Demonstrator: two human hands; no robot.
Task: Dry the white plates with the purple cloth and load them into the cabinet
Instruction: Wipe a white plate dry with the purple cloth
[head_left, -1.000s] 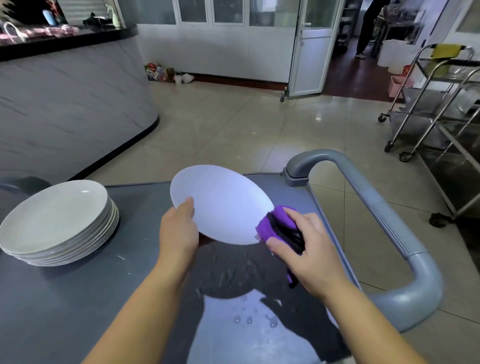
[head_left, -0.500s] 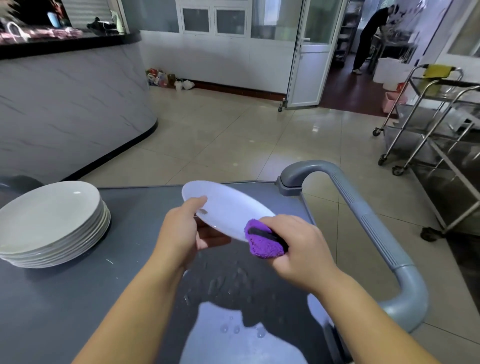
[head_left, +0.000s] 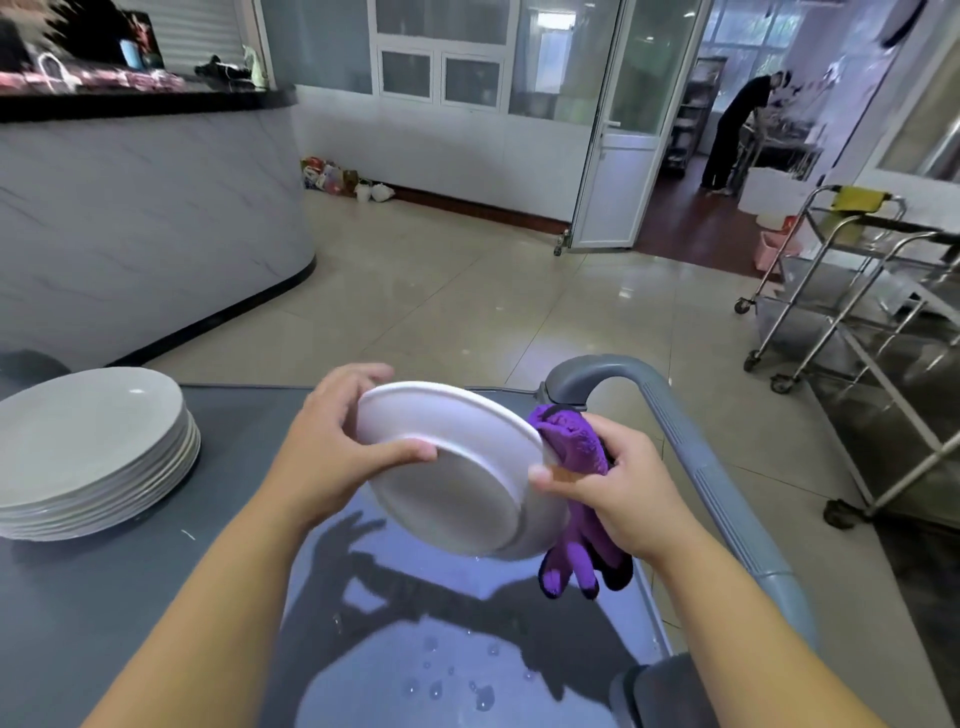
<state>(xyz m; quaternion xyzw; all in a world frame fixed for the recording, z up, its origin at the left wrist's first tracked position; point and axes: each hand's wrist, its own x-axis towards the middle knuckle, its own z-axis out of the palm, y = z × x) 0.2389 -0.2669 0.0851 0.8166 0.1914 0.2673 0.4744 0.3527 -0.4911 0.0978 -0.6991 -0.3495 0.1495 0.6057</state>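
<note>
A white plate (head_left: 457, 483), underside showing, tilts above the table (head_left: 104, 597). The left hand (head_left: 332, 447) grips its 9 o'clock rim; the right hand (head_left: 618, 488) pinches the purple cloth (head_left: 571, 441) against 3 o'clock. Advisable: wipe the base ring, turning steadily.

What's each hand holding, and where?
Left hand grips the white plate by its left rim. Right hand holds the bunched purple cloth against the plate's right rim.
</note>
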